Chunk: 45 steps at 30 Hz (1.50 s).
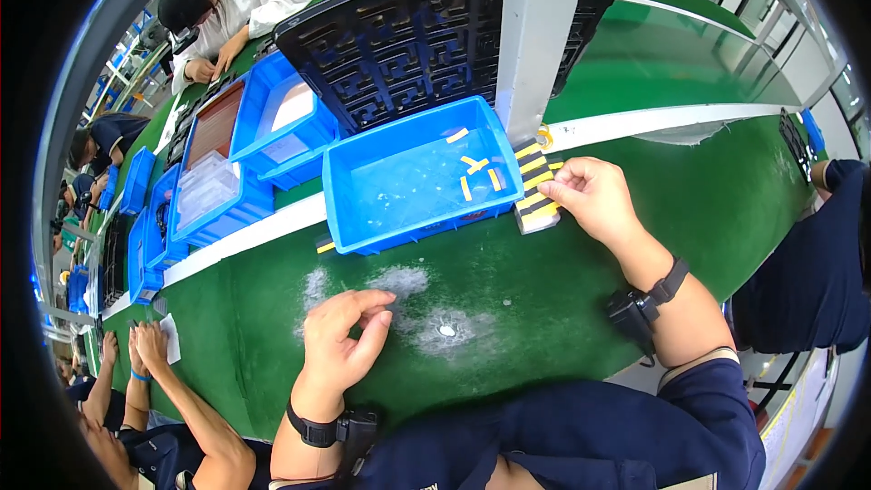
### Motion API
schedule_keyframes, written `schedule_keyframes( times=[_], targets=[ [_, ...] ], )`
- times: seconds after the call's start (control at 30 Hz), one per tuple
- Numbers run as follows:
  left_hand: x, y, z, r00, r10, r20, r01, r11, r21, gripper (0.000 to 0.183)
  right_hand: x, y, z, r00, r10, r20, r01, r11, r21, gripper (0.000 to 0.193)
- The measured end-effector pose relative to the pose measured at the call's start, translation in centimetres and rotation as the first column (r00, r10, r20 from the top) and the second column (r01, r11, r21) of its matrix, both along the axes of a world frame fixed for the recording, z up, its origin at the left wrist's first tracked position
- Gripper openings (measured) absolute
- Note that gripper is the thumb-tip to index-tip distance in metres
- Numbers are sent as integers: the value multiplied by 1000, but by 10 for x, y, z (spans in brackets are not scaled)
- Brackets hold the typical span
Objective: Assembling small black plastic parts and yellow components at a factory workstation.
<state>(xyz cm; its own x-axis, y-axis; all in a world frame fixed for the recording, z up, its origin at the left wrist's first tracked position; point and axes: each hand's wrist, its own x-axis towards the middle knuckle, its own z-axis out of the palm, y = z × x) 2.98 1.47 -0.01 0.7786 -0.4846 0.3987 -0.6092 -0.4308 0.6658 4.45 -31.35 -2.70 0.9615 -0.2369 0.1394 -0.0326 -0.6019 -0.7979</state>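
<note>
Hidden and unclear items, head view:

- Right hand [590,195]: fingertips pinched at a striped block [537,191]; whatever lay between them was too small to tell. The hand covered the block's right end.
- Left hand [343,338]: fingertips curled together over the green table [508,281]; any held piece could not be made out.
- Blue bin [413,181]: its far right corner was hidden behind a grey post [535,36], whose top was cut off by the upper edge.
- Black tray [408,45]: partly covered by the post and the bin.
- Small yellow strips [476,172] in the bin: detail was too fine to read.
- Person at right [817,263]: cut off by the rim.
- Stacked bins at left [218,172]: contents were blurred.
</note>
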Motion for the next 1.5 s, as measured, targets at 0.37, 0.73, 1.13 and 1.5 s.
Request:
schedule_keyframes(
  times=[0.37, 0.73, 1.13, 1.5],
  targets=[
    [1, 0, -1, 999, -21, -33, 20, 1000, -12, 17, 0, -4, 2, 993, -23, 120, -3, 978, 209, 17],
    [6, 9, -3, 993, 80, -84, -80, 997, 9, 16, -1, 2, 0, 993, 101, -60, -81, 959, 271, 39],
    [46, 44, -27, 865, 435, -249, -458, 888, -40, 18, 1, -2, -1, 994, 55, 99, -72, 981, 177, 28],
    [50, 43, -30, 799, 371, -473, -462, 882, -90, 18, 9, -20, -6, 993, 121, 17, -108, 801, 589, 23]
  ],
)
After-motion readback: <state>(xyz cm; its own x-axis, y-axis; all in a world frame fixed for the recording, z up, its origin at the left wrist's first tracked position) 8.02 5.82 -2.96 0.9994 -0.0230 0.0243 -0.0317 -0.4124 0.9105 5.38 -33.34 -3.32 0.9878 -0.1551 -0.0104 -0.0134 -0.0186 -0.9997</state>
